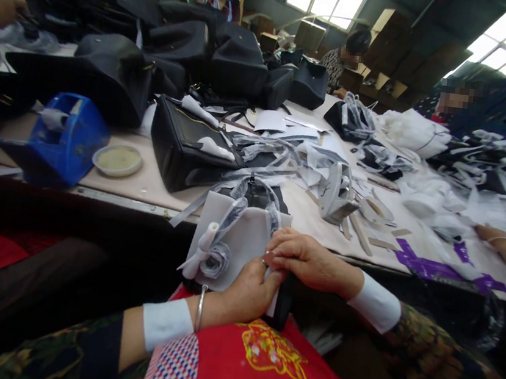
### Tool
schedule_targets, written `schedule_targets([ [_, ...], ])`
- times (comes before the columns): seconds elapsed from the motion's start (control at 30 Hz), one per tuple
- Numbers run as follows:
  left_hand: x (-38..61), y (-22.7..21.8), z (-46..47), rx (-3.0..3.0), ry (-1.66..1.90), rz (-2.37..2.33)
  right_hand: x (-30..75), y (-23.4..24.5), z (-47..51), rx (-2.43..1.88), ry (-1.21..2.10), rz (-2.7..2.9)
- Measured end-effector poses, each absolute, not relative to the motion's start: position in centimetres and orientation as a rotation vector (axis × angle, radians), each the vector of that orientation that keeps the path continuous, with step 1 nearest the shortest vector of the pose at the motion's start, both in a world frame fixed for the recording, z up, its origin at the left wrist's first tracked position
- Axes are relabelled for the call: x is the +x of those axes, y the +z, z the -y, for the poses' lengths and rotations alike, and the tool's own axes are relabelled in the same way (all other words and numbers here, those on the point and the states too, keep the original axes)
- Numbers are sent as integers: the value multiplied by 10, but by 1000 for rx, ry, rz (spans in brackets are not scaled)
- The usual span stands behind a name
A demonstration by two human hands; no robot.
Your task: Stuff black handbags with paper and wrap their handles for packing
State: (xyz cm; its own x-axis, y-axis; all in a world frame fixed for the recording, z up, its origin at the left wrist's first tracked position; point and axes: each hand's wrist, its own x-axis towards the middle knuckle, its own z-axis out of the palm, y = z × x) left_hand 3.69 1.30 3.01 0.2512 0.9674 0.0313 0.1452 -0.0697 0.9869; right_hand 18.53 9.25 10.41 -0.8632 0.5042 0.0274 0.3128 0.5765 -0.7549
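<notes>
A black handbag [283, 307] rests on my lap against the table edge, a white sheet [240, 237] covering its near side. Clear plastic film wraps its raised handles [233, 216]. A rolled strap [215, 260] and a white-wrapped piece [204, 245] lie against the sheet's left part. My left hand [252, 291] and my right hand [300, 258] meet at the sheet's right edge. Both have their fingers closed in a pinch there, and a small reddish piece shows between them. What exactly each hand grips is mostly hidden by the fingers.
A blue tape dispenser [68, 139] and a round shallow dish [117, 160] stand at left. Behind the lap bag is another black handbag [189, 145]. A white dispenser [338, 194] and purple tape [437, 267] lie rightward. Co-workers' hands [494, 234] show at both sides; black bags pile up behind.
</notes>
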Motion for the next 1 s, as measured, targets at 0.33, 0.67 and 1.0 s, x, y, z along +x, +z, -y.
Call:
schedule_targets([
  [0.33, 41, 31, -9, 1534, 947, -1191, 162, 130, -120, -546, 1045, 3050],
  [0.67, 35, 27, -10, 1449, 903, -1143, 163, 123, -115, -818, 1074, 2979],
  [1.0, 36, 29, -9, 1445, 914, -1204, 142, 127, -129, -732, 949, 3277],
])
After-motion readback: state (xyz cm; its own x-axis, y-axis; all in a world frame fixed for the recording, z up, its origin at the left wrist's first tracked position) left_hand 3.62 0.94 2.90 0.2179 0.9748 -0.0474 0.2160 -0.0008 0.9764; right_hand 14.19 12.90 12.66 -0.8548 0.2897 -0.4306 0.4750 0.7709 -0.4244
